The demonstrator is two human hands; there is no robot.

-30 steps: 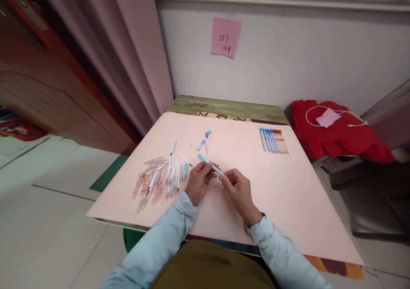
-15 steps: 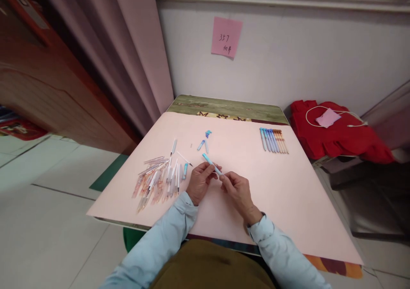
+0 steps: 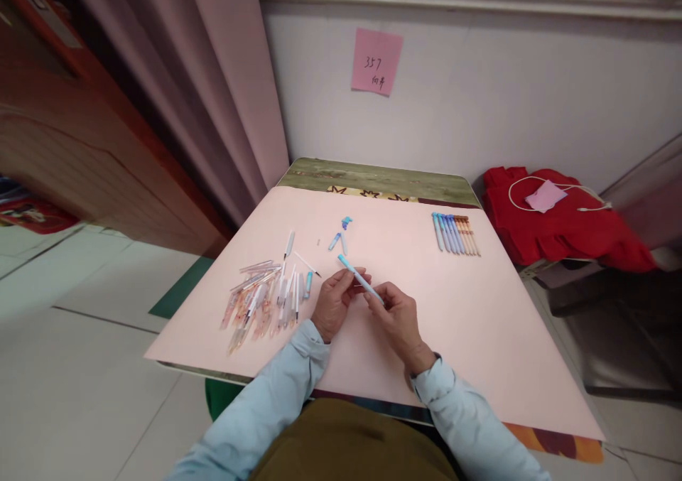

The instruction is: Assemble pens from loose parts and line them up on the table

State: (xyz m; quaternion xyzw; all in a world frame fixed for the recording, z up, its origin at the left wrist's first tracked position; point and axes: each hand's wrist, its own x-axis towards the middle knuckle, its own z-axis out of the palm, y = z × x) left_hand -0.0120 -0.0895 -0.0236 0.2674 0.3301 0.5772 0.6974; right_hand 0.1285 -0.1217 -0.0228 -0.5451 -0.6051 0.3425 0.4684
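A light blue pen (image 3: pixel 358 276) is held slantwise above the pink sheet (image 3: pixel 495 325) by both hands. My left hand (image 3: pixel 334 302) pinches its upper part near the blue cap end. My right hand (image 3: pixel 397 316) pinches its lower end. Left of my left hand lies a loose heap of clear and orange pen parts (image 3: pixel 261 300). Small blue pen pieces (image 3: pixel 339 236) lie beyond the hands. At the far right of the sheet, a neat row of finished blue and orange pens (image 3: pixel 455 233) lies side by side.
The pink sheet covers a small table with a green far edge (image 3: pixel 378 175) against a white wall bearing a pink note (image 3: pixel 376 62). A red cloth with a white cable (image 3: pixel 559 218) sits to the right. A curtain (image 3: pixel 213 90) hangs at the left.
The pen has shifted slightly right and tilted between my fingers; both hands stay in almost the same place.
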